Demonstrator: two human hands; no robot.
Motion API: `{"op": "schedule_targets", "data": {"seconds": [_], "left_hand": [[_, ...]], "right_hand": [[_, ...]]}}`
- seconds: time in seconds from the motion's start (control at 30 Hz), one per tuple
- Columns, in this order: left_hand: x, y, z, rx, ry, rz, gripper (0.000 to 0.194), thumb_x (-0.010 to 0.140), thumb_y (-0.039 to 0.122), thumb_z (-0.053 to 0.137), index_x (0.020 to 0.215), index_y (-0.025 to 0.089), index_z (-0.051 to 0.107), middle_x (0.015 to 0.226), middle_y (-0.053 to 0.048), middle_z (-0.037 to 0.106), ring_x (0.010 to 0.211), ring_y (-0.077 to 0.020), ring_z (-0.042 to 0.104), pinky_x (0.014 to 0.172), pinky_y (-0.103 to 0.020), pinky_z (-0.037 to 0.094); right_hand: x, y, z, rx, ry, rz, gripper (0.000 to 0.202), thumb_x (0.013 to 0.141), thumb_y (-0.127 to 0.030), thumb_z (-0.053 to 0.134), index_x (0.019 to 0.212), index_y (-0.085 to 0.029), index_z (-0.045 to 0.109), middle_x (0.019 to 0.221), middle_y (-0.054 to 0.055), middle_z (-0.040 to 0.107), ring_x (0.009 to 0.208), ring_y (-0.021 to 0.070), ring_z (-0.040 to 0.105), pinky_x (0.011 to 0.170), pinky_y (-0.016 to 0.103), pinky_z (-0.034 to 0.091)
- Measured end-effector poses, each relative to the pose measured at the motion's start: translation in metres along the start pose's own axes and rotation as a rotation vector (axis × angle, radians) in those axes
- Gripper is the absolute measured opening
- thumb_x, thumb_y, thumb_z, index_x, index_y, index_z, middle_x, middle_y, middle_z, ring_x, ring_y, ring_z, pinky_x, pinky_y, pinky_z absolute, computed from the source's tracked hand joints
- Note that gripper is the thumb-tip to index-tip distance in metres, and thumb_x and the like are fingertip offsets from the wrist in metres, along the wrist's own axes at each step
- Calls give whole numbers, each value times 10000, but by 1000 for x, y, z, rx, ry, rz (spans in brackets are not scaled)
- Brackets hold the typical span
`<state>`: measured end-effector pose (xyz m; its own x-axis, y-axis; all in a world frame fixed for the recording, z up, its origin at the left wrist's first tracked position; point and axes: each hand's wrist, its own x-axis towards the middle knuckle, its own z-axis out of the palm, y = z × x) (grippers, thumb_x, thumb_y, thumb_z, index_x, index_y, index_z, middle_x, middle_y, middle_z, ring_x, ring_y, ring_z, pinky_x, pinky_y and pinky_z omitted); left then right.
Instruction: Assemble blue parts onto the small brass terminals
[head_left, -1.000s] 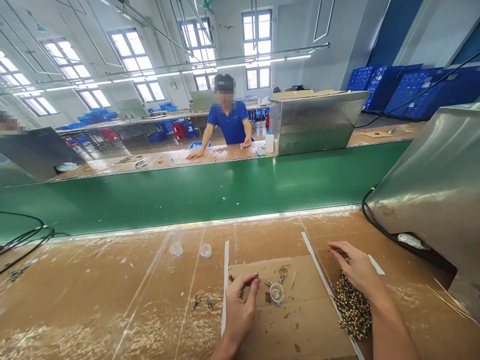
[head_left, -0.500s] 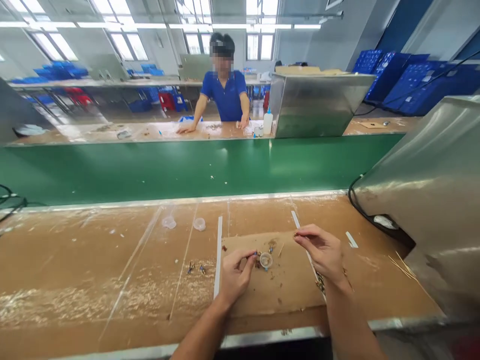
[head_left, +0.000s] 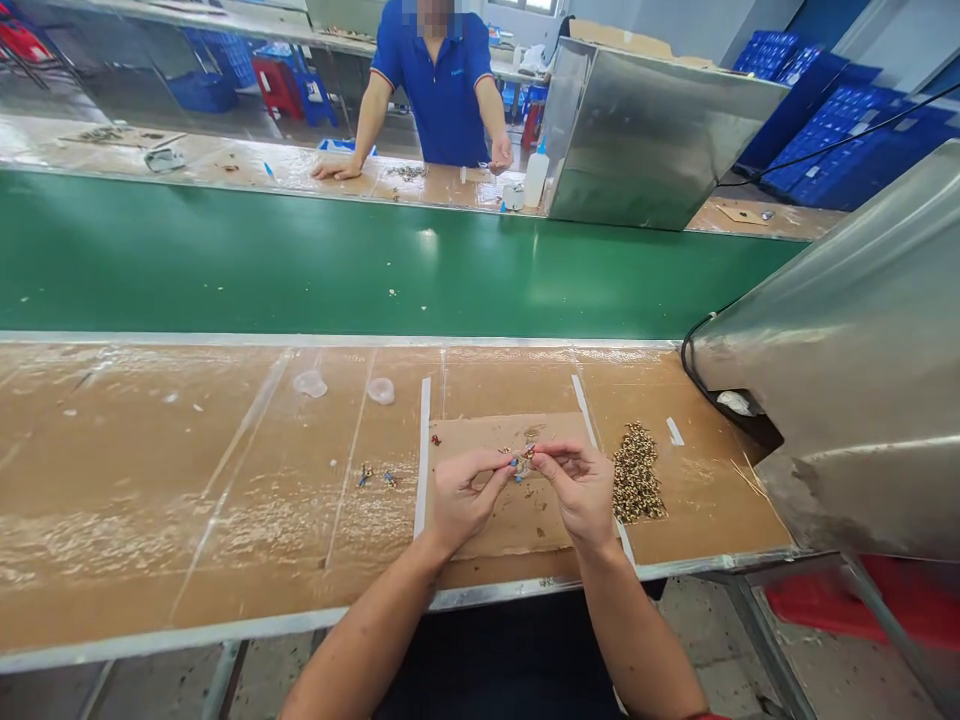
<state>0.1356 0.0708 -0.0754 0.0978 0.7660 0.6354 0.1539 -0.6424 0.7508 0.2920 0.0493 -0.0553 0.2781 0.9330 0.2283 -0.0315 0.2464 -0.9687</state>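
Long brown-topped bench [head_left: 187,430] up front, green strip [head_left: 337,255] running behind it, and a co-worker in a blue shirt [head_left: 442,95] leaning on the counter across the way, one hand flat and the other raised near a white bottle [head_left: 535,178]. Big metal housing [head_left: 840,400] on the right, blue crates [head_left: 832,145] stacked way back.

Both bare hands are over a sheet of cardboard [head_left: 517,530] between two white tape strips, fingertips almost meeting. Left hand [head_left: 465,500] has thumb and finger pinched closed on a small blue piece [head_left: 514,463]. Right hand [head_left: 581,490] is just beside it, also pinched, on a tiny bit [head_left: 530,452] that's too small to make out. Can't tell if the two pieces are touching.

Pile of little gold-and-black parts [head_left: 637,475] sits right of the cardboard, close to the right hand. Left of the tape, a couple of small blue-and-dark clusters [head_left: 365,475] lie on the bench, with two clear plastic cups [head_left: 381,391] farther back. Few thin sticks [head_left: 750,477] off by the housing.
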Motion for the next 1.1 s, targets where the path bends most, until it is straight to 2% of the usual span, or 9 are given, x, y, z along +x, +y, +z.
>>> {"op": "schedule_targets", "data": {"seconds": [0.3, 0.6, 0.77, 0.83, 1.1], "left_hand": [[2, 3, -1, -57, -24, 7, 81, 930, 204, 688, 936, 165, 758, 852, -66, 804, 737, -158, 775, 695, -257, 651], [6, 7, -6, -63, -54, 36, 54, 927, 141, 679, 907, 164, 723, 839, -52, 798, 730, -139, 764, 680, -217, 631], [5, 8, -5, -57, -34, 102, 70, 924, 99, 663, 913, 160, 696, 834, -53, 790, 742, -133, 761, 688, -210, 629], [4, 8, -5, -56, -23, 116, 60, 927, 111, 663, 903, 160, 687, 820, -52, 785, 728, -135, 760, 675, -212, 629], [4, 11, -7, -64, -61, 83, 70, 929, 131, 654, 881, 173, 683, 764, -32, 768, 657, -131, 735, 609, -207, 594]], "right_hand": [[-4, 0, 6, -6, -45, 3, 234, 776, -401, 846, 862, -216, 731, 777, 37, 781, 688, 181, 760, 609, 276, 659], [-6, -2, -1, -166, -184, -117, 98, 896, -326, 736, 905, -229, 729, 848, 52, 786, 806, 187, 773, 743, 299, 663], [-8, -4, 1, -177, -194, -164, 21, 900, -240, 721, 916, -227, 716, 854, 43, 784, 813, 168, 772, 757, 266, 650], [-8, -5, 2, -176, -203, -193, 47, 893, -193, 717, 920, -232, 715, 858, 33, 786, 828, 163, 774, 776, 258, 646], [-11, -10, -1, -255, -240, -243, 56, 905, -191, 688, 922, -238, 714, 873, 52, 784, 862, 200, 771, 826, 347, 657]]}}
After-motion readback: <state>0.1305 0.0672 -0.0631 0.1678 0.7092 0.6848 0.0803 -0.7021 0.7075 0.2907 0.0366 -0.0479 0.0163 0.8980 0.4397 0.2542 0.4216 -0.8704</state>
